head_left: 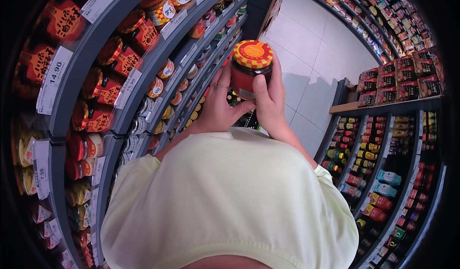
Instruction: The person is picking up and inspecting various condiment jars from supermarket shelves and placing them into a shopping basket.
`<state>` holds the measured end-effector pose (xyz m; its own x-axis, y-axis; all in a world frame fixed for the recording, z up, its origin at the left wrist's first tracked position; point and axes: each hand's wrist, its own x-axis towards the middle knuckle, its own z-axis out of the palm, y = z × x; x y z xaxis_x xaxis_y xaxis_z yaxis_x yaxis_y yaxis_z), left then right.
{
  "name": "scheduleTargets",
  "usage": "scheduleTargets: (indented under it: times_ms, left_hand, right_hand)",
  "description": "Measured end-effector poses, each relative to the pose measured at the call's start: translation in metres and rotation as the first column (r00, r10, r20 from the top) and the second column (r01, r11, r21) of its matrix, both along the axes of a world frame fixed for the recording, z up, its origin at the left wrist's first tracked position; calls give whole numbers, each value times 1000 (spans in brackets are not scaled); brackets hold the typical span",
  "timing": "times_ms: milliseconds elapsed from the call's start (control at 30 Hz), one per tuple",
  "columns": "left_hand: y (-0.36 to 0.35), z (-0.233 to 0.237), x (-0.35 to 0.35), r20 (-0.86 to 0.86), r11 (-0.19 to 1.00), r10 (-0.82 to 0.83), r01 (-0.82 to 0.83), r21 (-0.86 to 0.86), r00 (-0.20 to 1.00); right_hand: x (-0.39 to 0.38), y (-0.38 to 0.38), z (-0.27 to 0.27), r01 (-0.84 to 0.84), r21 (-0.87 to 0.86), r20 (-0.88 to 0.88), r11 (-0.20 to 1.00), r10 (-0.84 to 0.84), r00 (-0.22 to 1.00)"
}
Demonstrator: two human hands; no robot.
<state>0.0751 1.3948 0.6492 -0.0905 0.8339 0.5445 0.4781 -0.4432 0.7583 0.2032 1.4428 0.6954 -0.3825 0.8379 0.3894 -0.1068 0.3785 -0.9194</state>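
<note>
A glass jar (252,53) of dark red sauce, with an orange lid checkered red and yellow round its rim, is held up in front of my chest. My right hand (271,94) grips its right side, the thumb lying across the front of the glass. On the other side, my left hand (221,99) has its fingers against the jar, and a ring shows on one finger. The fingertips behind the jar are hidden. The lid is on and the jar tilts slightly toward me.
Close on my left rise shelves (72,96) of jars with price tags (54,80). More shelves (383,140) of bottles and packets stand on the right, with red packets (400,77) on a ledge. Pale floor tiles (306,53) run between them.
</note>
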Motion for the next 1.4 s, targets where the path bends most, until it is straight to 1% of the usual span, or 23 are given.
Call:
scheduleTargets:
  times_ms: [33,67,133,167,300,367,400,467,500,567,600,667,733,800,833,867,933,1000,1067,1267,1333,1367,1400]
  left_hand:
    - [3,-3,6,276,998,-69,70,8,959]
    - [2,-4,7,280,998,-63,65,4,958]
    - [1,4,6,530,976,-100,186,-112,842]
    - [2,-1,3,479,983,-55,130,-126,876]
    - [7,-6,-3,522,988,-18,97,-124,853]
    - [7,-9,-8,357,989,57,-4,-147,932]
    - [5,-5,-8,359,989,60,-8,-147,932]
    - [-1,7,-6,638,948,14,192,-253,770]
    - [-2,9,-7,638,949,16,189,-252,770]
    - [-4,12,-8,845,896,-89,412,-163,528]
    - [-5,14,-9,844,897,-89,411,-163,528]
    - [-8,20,-8,927,840,-145,539,-69,345]
    - [-8,23,-5,924,830,-155,553,-69,349]
    - [-8,22,-4,950,788,-180,616,-16,256]
    - [-8,19,-5,949,786,-180,618,-19,258]
    - [-6,13,-5,958,761,-194,649,10,213]
    - [-6,10,-6,964,733,-207,679,39,168]
    - [-8,11,-6,981,698,-160,716,36,106]
    - [-9,12,-4,980,711,-169,701,49,103]
    - [-9,13,-3,974,722,-190,689,54,123]
    - [-7,16,-2,948,743,-177,668,-47,264]
    - [-5,16,-2,949,738,-176,673,-48,261]
    - [-4,17,-3,969,724,-142,689,-38,202]
  right_hand:
    - [0,-3,4,-22,-26,62,999,24,998]
    - [2,-4,3,-27,-31,67,999,29,997]
    - [3,-2,3,-134,-235,35,963,146,989]
    - [2,-2,1,-165,-301,-3,939,172,985]
    - [1,1,-5,-240,-254,-34,937,240,970]
    - [-2,-1,-4,-246,-267,-119,932,222,968]
    - [-1,0,-4,-249,-267,-118,931,225,967]
    - [1,2,-1,-285,-294,-117,912,261,958]
    - [2,3,0,-288,-294,-118,912,264,957]
    - [3,5,1,-204,-283,-59,937,195,979]
    - [1,5,1,-205,-282,-60,937,196,979]
    - [-3,5,0,-122,-357,-190,926,55,980]
    - [-4,9,-2,-158,-410,-243,898,59,968]
    - [-6,12,-2,-195,-460,-297,866,57,953]
    - [-6,12,0,-239,-483,-328,842,78,941]
    - [-6,13,2,-282,-503,-360,817,98,928]
    - [-4,16,4,-274,-511,-331,815,108,937]
    - [-3,17,5,-268,-519,-301,812,120,946]
    - [-4,15,8,-362,-475,-387,802,180,905]
    - [2,18,-2,-418,-349,-418,839,259,870]
    - [4,18,0,-403,-365,-419,839,238,876]
    - [5,17,2,-394,-379,-419,837,224,880]
    - [4,18,2,-387,-384,-419,838,216,882]
